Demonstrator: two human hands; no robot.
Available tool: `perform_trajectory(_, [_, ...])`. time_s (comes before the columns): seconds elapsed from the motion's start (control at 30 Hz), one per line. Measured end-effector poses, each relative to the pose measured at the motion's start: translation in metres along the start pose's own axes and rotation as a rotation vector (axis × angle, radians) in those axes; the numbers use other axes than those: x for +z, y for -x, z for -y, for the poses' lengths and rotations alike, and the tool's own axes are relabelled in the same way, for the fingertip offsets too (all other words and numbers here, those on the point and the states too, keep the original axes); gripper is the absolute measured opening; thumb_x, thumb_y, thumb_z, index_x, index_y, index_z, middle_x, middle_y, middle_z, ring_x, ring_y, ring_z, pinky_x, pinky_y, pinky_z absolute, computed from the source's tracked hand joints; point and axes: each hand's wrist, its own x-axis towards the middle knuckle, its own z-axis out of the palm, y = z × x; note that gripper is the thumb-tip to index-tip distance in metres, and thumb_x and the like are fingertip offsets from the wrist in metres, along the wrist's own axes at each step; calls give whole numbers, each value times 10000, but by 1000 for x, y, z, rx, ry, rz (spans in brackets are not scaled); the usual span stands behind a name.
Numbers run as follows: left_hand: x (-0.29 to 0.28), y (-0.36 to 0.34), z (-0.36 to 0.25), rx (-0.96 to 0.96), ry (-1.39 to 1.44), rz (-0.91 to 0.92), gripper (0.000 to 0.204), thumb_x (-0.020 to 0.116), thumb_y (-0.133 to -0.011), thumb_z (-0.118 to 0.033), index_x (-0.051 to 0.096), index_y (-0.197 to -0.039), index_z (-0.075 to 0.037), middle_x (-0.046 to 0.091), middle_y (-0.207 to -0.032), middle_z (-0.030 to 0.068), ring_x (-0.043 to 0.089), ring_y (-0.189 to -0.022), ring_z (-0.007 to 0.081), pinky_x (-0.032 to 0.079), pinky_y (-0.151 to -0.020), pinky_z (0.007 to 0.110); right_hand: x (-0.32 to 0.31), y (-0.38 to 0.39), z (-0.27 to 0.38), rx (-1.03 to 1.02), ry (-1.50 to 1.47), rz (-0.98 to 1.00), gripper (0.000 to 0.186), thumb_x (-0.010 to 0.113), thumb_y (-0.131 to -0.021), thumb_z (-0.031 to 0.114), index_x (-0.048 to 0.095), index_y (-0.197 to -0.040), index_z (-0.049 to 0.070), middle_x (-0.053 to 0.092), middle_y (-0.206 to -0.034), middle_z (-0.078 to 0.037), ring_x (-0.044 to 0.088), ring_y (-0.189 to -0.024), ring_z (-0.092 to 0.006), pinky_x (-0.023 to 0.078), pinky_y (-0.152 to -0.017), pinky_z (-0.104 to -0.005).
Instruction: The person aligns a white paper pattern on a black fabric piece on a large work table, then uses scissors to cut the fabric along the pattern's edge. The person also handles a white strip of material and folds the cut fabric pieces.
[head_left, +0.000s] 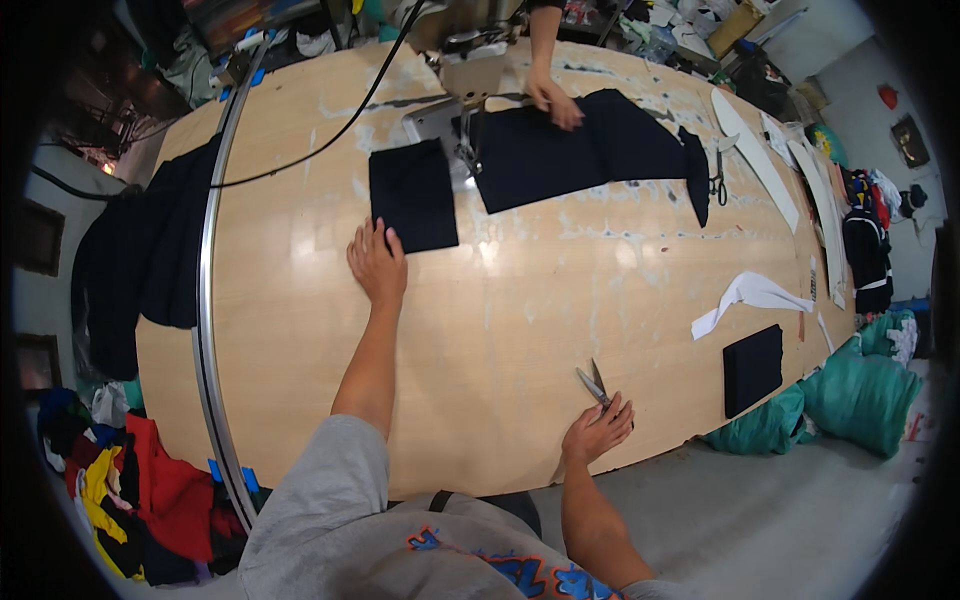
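My left hand lies with fingers stretched out at the lower left corner of a dark navy square of cloth, fingertips touching it. Low over the near part of the table, my right hand is closed around the handles of metal scissors; their blades are apart and point away from me. Across the table, a co-worker's hand rests at the far edge of a larger dark cloth. Between the two cloths stands a cloth-cutting machine on a metal base.
A metal rail runs along the left, with dark cloth beyond it. At right lie a folded dark bundle, a white curved piece, long white templates and black scissors. A black cable crosses the upper left.
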Motion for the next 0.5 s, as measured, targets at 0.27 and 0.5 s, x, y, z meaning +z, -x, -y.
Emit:
perform_trajectory(0.27, [-59, 61, 34, -261, -193, 146, 436, 468, -1116, -384, 621, -1477, -193, 467, -1616, 152, 385, -1510, 350, 228, -1246, 550, -2, -1, -4, 7, -5, -4, 512, 477, -1061, 265, 459, -1552, 122, 364, -1630, -195, 272, -1545, -386, 182, -1272, -569])
perform_trajectory(0.5, [-104, 103, 28, -291, -96, -30, 388, 570, -1047, -192, 627, -1423, -114, 441, -1611, 187, 358, -1502, 378, 258, -1233, 526, 0, -5, -9, 9, 9, -34, 531, 516, -1035, 247, 467, -1550, 123, 352, -1639, -197, 281, -1544, -389, 201, -1269, -574])
